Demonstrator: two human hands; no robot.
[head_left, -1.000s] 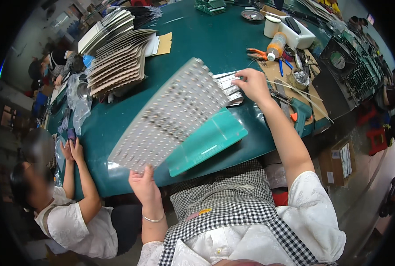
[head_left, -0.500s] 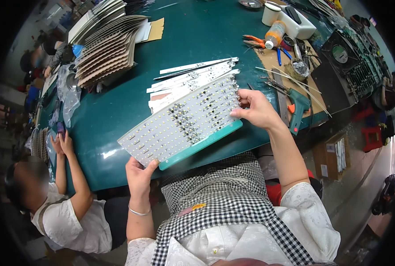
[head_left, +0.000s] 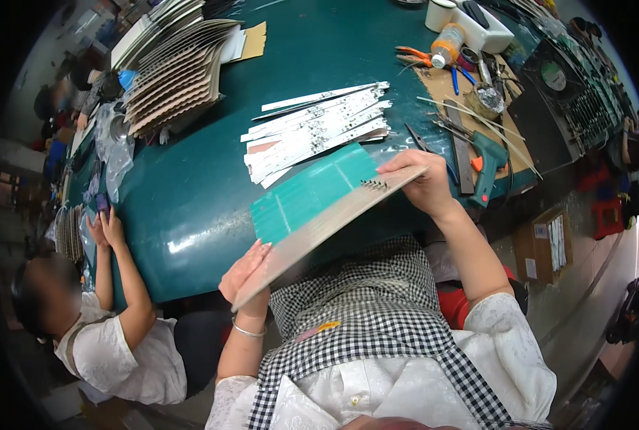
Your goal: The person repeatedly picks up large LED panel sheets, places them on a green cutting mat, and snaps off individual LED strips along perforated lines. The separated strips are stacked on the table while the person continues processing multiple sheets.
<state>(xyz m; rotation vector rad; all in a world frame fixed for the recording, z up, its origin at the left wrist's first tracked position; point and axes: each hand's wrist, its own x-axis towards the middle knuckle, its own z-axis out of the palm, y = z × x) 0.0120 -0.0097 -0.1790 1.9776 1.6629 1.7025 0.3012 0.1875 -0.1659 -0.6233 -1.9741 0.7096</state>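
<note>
Both my hands hold a large flat panel (head_left: 326, 226) tipped up nearly edge-on over the table's near edge, its pale underside toward me. My left hand (head_left: 244, 272) grips its lower left corner and my right hand (head_left: 423, 183) grips its upper right corner. A teal sheet (head_left: 308, 190) lies against the panel's far face. Just beyond it a pile of white strips (head_left: 312, 129) with small dots lies on the dark green table (head_left: 190, 201).
Stacks of fanned cardboard panels (head_left: 172, 72) sit at the far left. Pliers, a bottle, a white box and a teal glue gun (head_left: 488, 154) crowd the right side. A seated person (head_left: 97, 315) at the left holds a phone. A cardboard box (head_left: 545, 240) stands on the floor.
The panel has swung from lying flat with its dotted face up to tilted nearly edge-on. It has come closer to my body, uncovering the strips on the table.
</note>
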